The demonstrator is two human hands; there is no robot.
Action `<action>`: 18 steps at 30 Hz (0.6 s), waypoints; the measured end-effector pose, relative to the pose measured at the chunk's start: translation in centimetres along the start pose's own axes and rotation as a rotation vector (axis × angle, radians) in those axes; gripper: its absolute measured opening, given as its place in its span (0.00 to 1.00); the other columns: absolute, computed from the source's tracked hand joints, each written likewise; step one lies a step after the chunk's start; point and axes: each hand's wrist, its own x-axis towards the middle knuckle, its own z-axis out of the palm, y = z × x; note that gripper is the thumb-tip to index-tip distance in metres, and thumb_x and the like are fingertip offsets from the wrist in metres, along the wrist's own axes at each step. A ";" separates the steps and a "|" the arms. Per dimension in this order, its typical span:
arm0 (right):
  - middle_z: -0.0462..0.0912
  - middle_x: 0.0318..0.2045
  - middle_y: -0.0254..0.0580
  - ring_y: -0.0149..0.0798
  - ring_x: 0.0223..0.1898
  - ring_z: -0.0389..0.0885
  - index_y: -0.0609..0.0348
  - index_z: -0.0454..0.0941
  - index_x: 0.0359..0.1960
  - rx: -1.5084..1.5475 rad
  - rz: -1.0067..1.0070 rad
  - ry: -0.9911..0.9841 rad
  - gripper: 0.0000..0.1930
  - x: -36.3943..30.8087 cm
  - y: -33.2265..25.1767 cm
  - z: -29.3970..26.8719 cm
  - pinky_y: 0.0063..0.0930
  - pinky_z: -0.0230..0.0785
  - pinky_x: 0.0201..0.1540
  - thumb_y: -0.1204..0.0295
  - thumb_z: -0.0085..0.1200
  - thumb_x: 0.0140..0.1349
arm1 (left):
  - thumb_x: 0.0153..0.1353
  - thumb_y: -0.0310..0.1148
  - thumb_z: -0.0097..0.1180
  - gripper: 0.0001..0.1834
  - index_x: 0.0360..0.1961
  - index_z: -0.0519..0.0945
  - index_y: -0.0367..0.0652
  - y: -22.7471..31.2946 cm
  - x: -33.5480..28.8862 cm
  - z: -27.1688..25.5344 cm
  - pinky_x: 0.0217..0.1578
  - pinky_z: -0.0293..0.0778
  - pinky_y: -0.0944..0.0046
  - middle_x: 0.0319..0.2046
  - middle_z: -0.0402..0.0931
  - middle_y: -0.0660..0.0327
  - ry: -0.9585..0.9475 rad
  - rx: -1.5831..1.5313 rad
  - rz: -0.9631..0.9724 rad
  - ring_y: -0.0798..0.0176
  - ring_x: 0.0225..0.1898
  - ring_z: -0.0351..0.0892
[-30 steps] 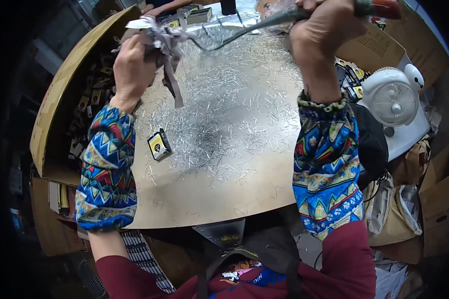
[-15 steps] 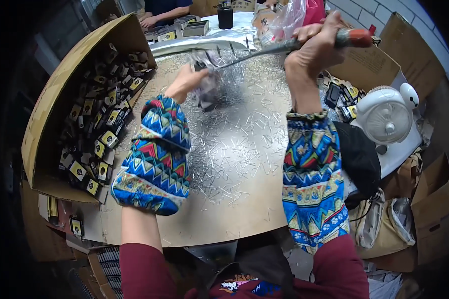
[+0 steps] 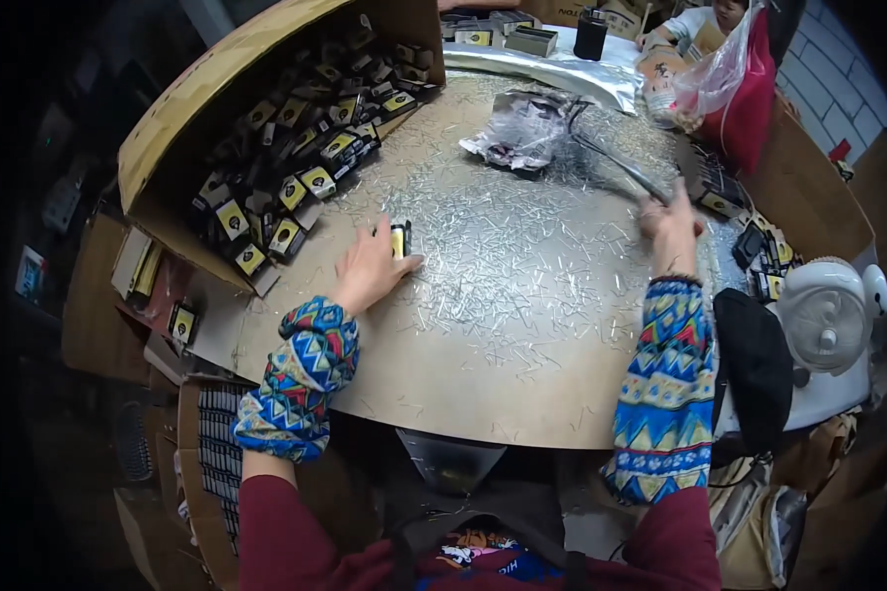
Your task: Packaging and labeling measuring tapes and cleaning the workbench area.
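The left hand (image 3: 370,268) reaches down to the table (image 3: 443,394). Its thumb and fingers are part open, with 1 small black and yellow box (image 3: 399,242) between them. I cannot tell how tight they hold it. The little box is left of the middle of the table, at the edge of lots of thin, bent metal bits (image 3: 473,286).

The right hand (image 3: 672,222) is over on the right side. Its fingers are curled closed around a long metal tool (image 3: 626,174) with a red end. The tool points up and to the left, and its hooked tip is by a crumpled gray bundle (image 3: 522,128) near the back. I cannot tell if the tip touches it.

Both arms wear bright zigzag sleeves (image 3: 665,374).

A big cardboard box (image 3: 197,103) stands at the left, open toward the table. Lots of black and yellow boxes (image 3: 316,183) lie in a heap inside. At the back are a shiny silver sheet (image 3: 542,72) and a dark bottle (image 3: 590,35). A pink bag (image 3: 749,113) is at the back right, with 1 other person (image 3: 695,25) behind it. A white fan (image 3: 826,313) stands on the right, beside a black cloth thing (image 3: 752,374).
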 end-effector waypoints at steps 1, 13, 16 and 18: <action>0.77 0.36 0.37 0.36 0.36 0.75 0.60 0.70 0.51 -0.602 -0.080 -0.374 0.22 -8.5 -3.1 6.7 0.28 0.71 0.42 0.61 0.61 0.61 | 0.54 0.53 0.62 0.42 0.63 0.62 0.41 -2.5 -1.5 -0.8 0.46 0.72 0.41 0.55 0.65 0.36 0.004 0.018 -0.077 0.33 0.47 0.75; 0.70 0.57 0.48 0.58 0.58 0.67 0.50 0.72 0.57 -1.187 -0.885 -1.183 0.20 -31.7 -9.5 9.5 0.52 0.64 0.57 0.71 0.47 0.62 | 0.45 0.27 0.64 0.36 0.58 0.64 0.40 -4.5 -6.2 -7.4 0.37 0.73 0.61 0.37 0.72 0.57 0.261 0.441 0.165 0.57 0.41 0.75; 0.67 0.62 0.50 0.61 0.64 0.62 0.49 0.72 0.58 -1.244 -0.872 -1.222 0.19 -32.5 -10.4 7.2 0.56 0.58 0.62 0.69 0.47 0.65 | 0.53 0.35 0.65 0.32 0.57 0.65 0.40 -3.9 -12.0 -8.3 0.31 0.74 0.65 0.34 0.76 0.60 -0.196 -0.682 -0.186 0.63 0.34 0.78; 0.66 0.64 0.52 0.61 0.67 0.58 0.52 0.70 0.60 -1.119 -0.832 -1.115 0.19 -32.2 -10.2 6.1 0.57 0.52 0.66 0.68 0.47 0.68 | 0.62 0.40 0.59 0.27 0.57 0.66 0.40 -4.6 -15.9 -5.0 0.30 0.74 0.68 0.36 0.77 0.64 -0.232 -1.073 -0.273 0.69 0.34 0.78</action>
